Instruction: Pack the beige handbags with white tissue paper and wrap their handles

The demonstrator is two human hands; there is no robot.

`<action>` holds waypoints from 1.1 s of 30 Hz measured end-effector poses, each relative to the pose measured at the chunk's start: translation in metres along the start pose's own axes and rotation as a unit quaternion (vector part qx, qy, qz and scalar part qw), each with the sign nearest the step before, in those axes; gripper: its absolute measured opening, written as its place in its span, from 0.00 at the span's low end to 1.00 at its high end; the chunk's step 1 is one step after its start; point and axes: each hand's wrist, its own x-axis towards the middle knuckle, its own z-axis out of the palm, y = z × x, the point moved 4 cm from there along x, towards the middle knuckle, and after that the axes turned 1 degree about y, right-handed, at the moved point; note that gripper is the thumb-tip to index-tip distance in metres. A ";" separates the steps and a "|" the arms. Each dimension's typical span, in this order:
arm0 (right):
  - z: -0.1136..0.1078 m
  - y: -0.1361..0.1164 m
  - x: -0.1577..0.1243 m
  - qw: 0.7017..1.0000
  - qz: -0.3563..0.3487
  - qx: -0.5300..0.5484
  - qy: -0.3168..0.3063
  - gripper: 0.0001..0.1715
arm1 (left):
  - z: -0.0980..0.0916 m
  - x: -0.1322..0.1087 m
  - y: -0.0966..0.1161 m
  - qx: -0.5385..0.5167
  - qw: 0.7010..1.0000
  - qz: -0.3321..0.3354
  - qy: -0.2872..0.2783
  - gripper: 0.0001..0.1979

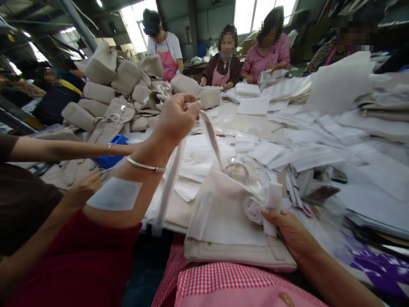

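My left hand (177, 117) is raised over the table, closed on a long pale strap (211, 137). One length of the strap runs down to the bag; the other hangs to the left, past the table edge. In front of me lies a beige bag (230, 251), a white sheet (228, 213) covering much of it. My right hand (289, 228) is closed at the bag's right side, thumb and fingers pinching a white strip (272, 202). Beside that strip sits a rolled white piece (254, 209). A metal ring (234, 160) shows near the bag's top.
Many beige bags (128, 79) are heaped at the back left. White sheets (297, 153) cover the table's right side. Close on my left, a co-worker's arm (76, 149) reaches in near a blue container (113, 151). Several people work across the table.
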 end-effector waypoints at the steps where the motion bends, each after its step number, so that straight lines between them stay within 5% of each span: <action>1: 0.001 0.000 0.001 1.000 -0.002 -0.005 -0.004 0.19 | 0.017 0.017 0.012 0.054 0.995 0.078 -0.006 0.08; 4: 0.001 0.000 0.003 1.000 -0.010 -0.016 -0.004 0.19 | 0.065 0.049 0.033 0.179 0.945 0.271 -0.028 0.15; 6: 0.002 0.000 0.005 1.000 -0.013 -0.020 -0.003 0.20 | 0.091 0.059 0.028 0.231 0.910 0.336 -0.072 0.18; 9: 0.002 -0.001 0.006 1.000 -0.018 -0.019 -0.006 0.21 | 0.112 0.059 0.000 0.323 0.872 0.346 -0.125 0.17; 12: 0.004 -0.004 0.008 1.000 -0.026 -0.012 -0.006 0.20 | 0.106 0.034 -0.020 0.386 0.862 0.308 -0.114 0.14; 15: 0.006 -0.008 0.010 1.000 -0.029 -0.005 -0.007 0.20 | 0.086 -0.023 -0.017 0.289 0.924 0.225 -0.111 0.16; 17: 0.008 -0.011 0.011 0.999 -0.035 0.003 -0.012 0.20 | 0.080 -0.078 -0.016 0.166 0.955 0.119 -0.213 0.12; 19: 0.011 -0.013 0.012 0.999 -0.043 0.005 -0.010 0.19 | 0.083 -0.134 -0.017 0.080 0.947 0.014 -0.312 0.10; 22: 0.018 -0.018 0.011 0.999 -0.050 0.001 0.012 0.18 | 0.094 -0.190 -0.032 0.025 0.925 -0.139 -0.353 0.11; 26: 0.033 -0.028 0.010 0.997 -0.077 -0.015 0.026 0.17 | 0.110 -0.202 -0.056 -0.046 0.896 -0.309 -0.316 0.15; 29: 0.046 -0.032 0.012 0.994 -0.103 -0.024 0.017 0.15 | 0.108 -0.192 -0.061 -0.044 0.908 -0.339 -0.243 0.16; 33: 0.053 -0.026 0.014 0.994 -0.104 -0.018 0.017 0.15 | 0.111 -0.198 -0.059 -0.137 0.870 -0.389 -0.270 0.15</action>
